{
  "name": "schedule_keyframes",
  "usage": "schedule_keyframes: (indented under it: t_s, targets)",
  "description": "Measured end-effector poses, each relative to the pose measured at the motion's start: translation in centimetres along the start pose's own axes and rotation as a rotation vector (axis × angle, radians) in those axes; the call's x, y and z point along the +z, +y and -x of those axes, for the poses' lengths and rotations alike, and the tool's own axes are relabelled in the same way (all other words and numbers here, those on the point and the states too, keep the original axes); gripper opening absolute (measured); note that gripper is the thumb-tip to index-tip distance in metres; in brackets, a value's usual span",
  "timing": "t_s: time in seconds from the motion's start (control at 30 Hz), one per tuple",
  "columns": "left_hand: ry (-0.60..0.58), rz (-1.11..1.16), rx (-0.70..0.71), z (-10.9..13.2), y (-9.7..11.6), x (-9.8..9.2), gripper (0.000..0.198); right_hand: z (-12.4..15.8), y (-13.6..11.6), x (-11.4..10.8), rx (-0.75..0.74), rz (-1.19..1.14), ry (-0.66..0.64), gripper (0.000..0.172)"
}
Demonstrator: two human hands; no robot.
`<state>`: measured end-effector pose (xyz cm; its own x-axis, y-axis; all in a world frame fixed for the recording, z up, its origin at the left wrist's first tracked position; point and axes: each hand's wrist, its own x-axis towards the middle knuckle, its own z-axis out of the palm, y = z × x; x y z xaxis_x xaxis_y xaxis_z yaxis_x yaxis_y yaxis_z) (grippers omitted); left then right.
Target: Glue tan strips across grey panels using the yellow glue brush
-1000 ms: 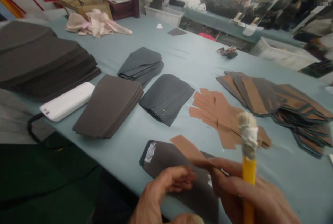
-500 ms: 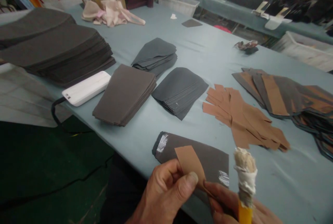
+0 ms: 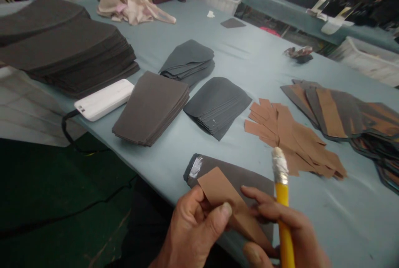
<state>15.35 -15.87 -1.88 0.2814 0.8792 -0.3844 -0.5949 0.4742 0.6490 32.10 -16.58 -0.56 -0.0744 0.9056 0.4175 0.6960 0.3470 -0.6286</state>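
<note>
My left hand (image 3: pixel 196 228) pinches a tan strip (image 3: pixel 221 191) between thumb and fingers near its upper end. Between the fingers of my right hand (image 3: pixel 289 226) is a yellow-handled brush (image 3: pixel 283 201), its tip caked white and pointing up. That hand's fingers also lie along the lower part of the strip. Under both hands is a dark brown panel (image 3: pixel 249 171) with a dark folded edge and a white smear at its left end. Its right end is mostly covered by my right hand. More tan strips (image 3: pixel 293 135) lie in a loose heap beyond.
Stacks of dark brown pieces (image 3: pixel 151 108) and grey pieces (image 3: pixel 218 104) stand on the blue-green table (image 3: pixel 168 168). A white corded device (image 3: pixel 104 99) lies at the left edge. Dark panels bearing tan strips (image 3: pixel 333 112) overlap at the right. Large dark sheets (image 3: pixel 68 47) are piled far left.
The strip has turned flatter, showing more of its length over the panel. My right hand's fingers have spread along it, and the brush has shifted left and up.
</note>
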Motion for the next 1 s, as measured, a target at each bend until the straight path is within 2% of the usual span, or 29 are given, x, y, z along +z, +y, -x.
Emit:
schedule_keyframes:
  t_s: [0.07, 0.13, 0.27, 0.33, 0.47, 0.57, 0.63, 0.67, 0.73, 0.8, 0.83, 0.9, 1.0]
  targets:
    - [0.009, -0.014, 0.017, 0.3, -0.1, -0.1, 0.049, -0.7, -0.3, -0.1, -0.003, 0.03, -0.104, 0.034]
    - [0.01, -0.031, 0.05, 0.5, -0.2, -0.2, 0.044, -1.2, -0.8, 0.1, 0.002, 0.05, -0.137, 0.028]
    - [0.072, -0.1, 0.126, 0.6, -0.3, -0.1, 0.045, -1.2, -2.2, 1.4, 0.126, 0.007, 0.076, 0.021]
    - [0.068, -0.105, 0.136, 0.5, -0.4, 0.1, 0.044, -1.1, -2.8, 2.1, 0.179, -0.04, 0.152, 0.02]
    - [0.068, -0.105, 0.146, 0.2, -0.7, 0.5, 0.041, -1.5, -3.3, 2.7, 0.203, -0.08, 0.205, 0.018]
    - [0.109, -0.207, 0.144, 0.3, -0.7, 0.2, 0.039, -2.1, -3.0, 3.0, 0.213, -0.084, 0.175, 0.017]
    - [0.131, -0.383, 0.198, 0.5, -0.6, -0.4, 0.031, -2.7, -2.3, 3.2, 0.177, -0.125, 0.147, 0.016]
    - [0.138, -0.507, 0.277, 0.6, -0.5, -0.8, 0.023, -3.0, -1.9, 3.3, 0.151, -0.141, 0.121, 0.016]
    - [0.129, -0.805, 0.522, 0.9, -0.3, -1.7, 0.01, -3.7, -1.1, 3.6, 0.107, -0.148, 0.049, 0.014]
    - [0.101, -1.111, 0.748, 1.3, -0.1, -2.7, 0.02, -4.3, -0.4, 3.8, 0.063, -0.141, -0.046, 0.013]
    - [0.088, -1.241, 0.808, 1.5, 0.0, -3.2, 0.025, -4.6, -0.2, 3.9, 0.04, -0.138, -0.092, 0.013]
    - [0.09, -1.426, 0.83, 1.9, 0.0, -3.8, 0.027, -5.2, 0.1, 4.1, -0.002, -0.139, -0.163, 0.014]
    - [0.1, -1.528, 0.828, 2.1, -0.1, -4.2, 0.025, -5.6, 0.3, 4.3, -0.032, -0.132, -0.224, 0.016]
